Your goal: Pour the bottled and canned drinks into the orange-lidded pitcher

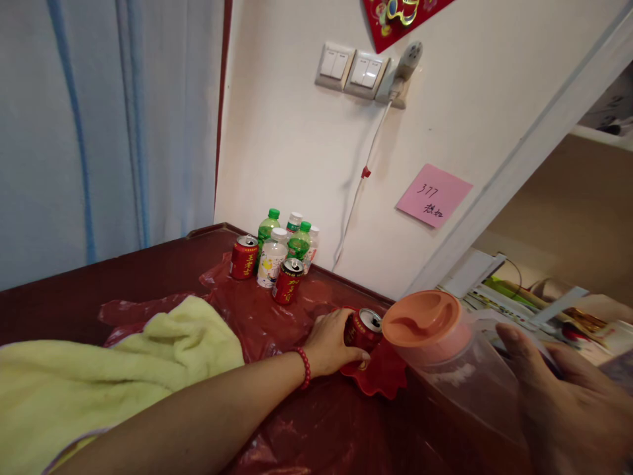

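Observation:
My left hand (329,343), with a red bead bracelet on its wrist, is closed around a red drink can (364,328). The can's top is open. Beneath it lies a red, wavy-edged dish (380,373). At the right, my right hand (568,389) is wrapped round the handle side of a clear plastic pitcher (475,376). An orange lid (420,318) covers the pitcher, which sits close to the can. Part of the right hand's grip is blurred.
Two more red cans (244,257) (287,282) stand with several bottles (271,258) near the wall. Crumpled red plastic sheeting (257,323) covers part of the dark red table. A yellow towel (123,369) lies left. A pink note (434,196) and a plugged cord (364,171) are on the wall.

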{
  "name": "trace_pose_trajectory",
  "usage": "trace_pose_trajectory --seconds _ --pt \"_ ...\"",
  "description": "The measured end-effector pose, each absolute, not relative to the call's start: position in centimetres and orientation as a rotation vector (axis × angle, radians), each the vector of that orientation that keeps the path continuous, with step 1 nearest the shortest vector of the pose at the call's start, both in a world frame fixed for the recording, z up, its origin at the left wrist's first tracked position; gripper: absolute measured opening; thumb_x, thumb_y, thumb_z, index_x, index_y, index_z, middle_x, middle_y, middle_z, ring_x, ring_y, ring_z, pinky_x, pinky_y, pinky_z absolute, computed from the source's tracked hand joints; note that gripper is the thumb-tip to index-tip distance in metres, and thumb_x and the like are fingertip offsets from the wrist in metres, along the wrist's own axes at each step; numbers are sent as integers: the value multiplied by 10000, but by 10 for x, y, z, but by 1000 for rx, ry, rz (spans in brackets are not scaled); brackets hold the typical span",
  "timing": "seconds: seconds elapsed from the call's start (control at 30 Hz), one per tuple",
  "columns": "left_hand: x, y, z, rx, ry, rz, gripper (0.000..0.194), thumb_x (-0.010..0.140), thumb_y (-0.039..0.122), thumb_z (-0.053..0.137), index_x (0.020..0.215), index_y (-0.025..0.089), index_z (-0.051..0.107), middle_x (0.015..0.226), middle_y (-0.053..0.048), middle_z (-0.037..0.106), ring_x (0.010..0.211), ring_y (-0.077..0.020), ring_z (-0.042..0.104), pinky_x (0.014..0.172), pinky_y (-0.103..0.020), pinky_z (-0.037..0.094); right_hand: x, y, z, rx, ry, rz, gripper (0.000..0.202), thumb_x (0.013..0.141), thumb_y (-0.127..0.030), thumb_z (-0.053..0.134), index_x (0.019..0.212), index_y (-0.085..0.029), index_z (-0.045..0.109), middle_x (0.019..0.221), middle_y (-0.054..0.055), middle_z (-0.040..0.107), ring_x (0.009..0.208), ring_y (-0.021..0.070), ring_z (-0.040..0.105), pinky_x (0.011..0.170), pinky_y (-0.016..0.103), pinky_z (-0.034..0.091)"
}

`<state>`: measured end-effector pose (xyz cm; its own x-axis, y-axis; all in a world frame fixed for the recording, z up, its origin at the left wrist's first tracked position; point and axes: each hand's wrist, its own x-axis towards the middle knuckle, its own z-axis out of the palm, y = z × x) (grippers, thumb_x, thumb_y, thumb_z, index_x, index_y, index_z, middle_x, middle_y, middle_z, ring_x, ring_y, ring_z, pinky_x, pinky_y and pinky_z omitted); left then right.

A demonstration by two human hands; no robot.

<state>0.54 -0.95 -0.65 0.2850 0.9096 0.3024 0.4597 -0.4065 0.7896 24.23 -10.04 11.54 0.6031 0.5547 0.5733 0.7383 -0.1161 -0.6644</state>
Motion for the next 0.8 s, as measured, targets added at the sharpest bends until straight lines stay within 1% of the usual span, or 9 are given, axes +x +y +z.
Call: trace_pose_trajectory --seconds 0.13,0.17,0.3,0.47,0.63,0.7,0.8 --pt "6 -10 -7 1980 1224 1023 771 597 390 966 1260 225 608 1285 -92 712 1171 -348 653 1011 -466 485 247 -99 118 -1861 -1022 -176 516 735 -733 674 849 -232 710 671 -11 615 820 257 576 646 294 404" --pt "5 -10 -7 1981 1224 1021 764 599 387 964 1257 227 609 1287 -91 711 1174 -348 652 1014 -468 483 248 -98 119 -1861 -1024 -160 521 734 -734 673 867 -232 717 691 -6 629 843 264 584 653 294 413" --pt "5 -11 -7 1975 1232 1019 736 607 377 955 1244 239 613 1283 -85 714 1181 -348 653 1027 -470 477 245 -98 118 -1862 -989 -144 498 725 -720 676 818 -232 701 635 -9 581 811 255 566 665 303 414" --pt "5 -11 -7 1976 1230 1025 741 602 383 953 1243 228 615 1279 -90 715 1165 -352 656 1003 -478 488 240 -97 114 -1772 -981 -218 491 744 -713 686 839 -232 696 662 -27 546 809 240 565 709 318 388" --pt "6 -10 -7 1985 1232 1019 750 611 392 952 1256 218 610 1301 -97 707 1186 -357 648 1021 -491 480 245 -97 117 -1857 -997 -151 502 735 -732 676 791 -233 680 641 -25 504 824 246 563 680 308 394" --pt "6 -10 -7 1982 1232 1018 751 613 393 953 1259 224 608 1303 -94 707 1191 -356 647 1027 -489 478 246 -97 118 -1872 -1009 -157 503 735 -740 665 785 -239 677 618 -26 496 792 241 548 656 307 393" --pt "6 -10 -7 1980 1225 1021 752 613 384 952 1264 235 605 1306 -87 706 1198 -351 647 1041 -476 473 245 -97 115 -1837 -1022 -209 514 744 -764 642 735 -250 644 591 -33 461 699 214 478 604 315 353"
